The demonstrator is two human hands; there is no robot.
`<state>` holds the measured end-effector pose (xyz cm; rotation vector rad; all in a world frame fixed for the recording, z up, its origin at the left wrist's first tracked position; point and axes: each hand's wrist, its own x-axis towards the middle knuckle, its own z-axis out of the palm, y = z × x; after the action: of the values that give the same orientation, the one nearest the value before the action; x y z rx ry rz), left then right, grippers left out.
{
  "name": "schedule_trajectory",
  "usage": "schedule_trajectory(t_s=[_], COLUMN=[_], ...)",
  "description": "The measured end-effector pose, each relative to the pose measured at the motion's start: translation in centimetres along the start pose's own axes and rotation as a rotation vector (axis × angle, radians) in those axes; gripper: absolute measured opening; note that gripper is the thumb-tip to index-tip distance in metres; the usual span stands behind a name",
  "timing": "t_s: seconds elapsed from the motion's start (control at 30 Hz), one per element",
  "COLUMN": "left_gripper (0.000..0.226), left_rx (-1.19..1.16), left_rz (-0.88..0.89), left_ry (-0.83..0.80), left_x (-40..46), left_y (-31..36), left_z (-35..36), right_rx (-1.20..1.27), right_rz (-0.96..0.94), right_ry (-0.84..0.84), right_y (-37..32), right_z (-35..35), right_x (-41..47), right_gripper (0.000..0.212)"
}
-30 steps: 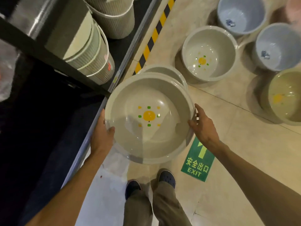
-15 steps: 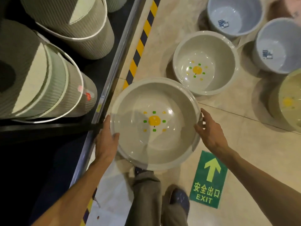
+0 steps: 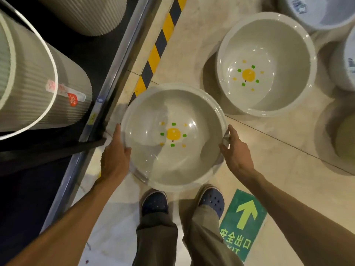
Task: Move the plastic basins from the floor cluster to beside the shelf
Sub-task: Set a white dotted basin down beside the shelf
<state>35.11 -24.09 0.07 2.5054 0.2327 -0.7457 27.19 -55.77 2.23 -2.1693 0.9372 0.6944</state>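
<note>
While the left hand [image 3: 115, 156] grips the grey basin [image 3: 153, 169] by its rim, the right hand [image 3: 235, 152] clasps the opposite rim, beside the shelf edge [image 3: 107, 89].

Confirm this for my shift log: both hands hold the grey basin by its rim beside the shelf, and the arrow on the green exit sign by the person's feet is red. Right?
Not quite. The head view shows the arrow on the green exit sign is yellow-green, not red. The rest stands: the left hand and right hand hold the grey basin by its rim beside the shelf.
</note>
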Motion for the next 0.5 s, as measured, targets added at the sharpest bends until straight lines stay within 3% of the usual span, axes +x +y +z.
schedule_trajectory(t_s=[0.3,0.5], left_gripper=[0.085,0.079], left_rx=[0.104,0.469], left_rz=[0.172,0.479], left_ry=[-0.051,-0.098], left_x=[-1.8,-4.6], left_y=[3.9,12.2], left_z=[-4.0,-6.5], right_rx=[-0.15,-0.445], right_rz=[-0.025,-0.159], right_ry=[-0.077,-0.061], right_y=[-1.3,-1.0], right_z=[-4.1,-10.2], right_x=[-2.1,-6.6], right_gripper=[0.088,0.085])
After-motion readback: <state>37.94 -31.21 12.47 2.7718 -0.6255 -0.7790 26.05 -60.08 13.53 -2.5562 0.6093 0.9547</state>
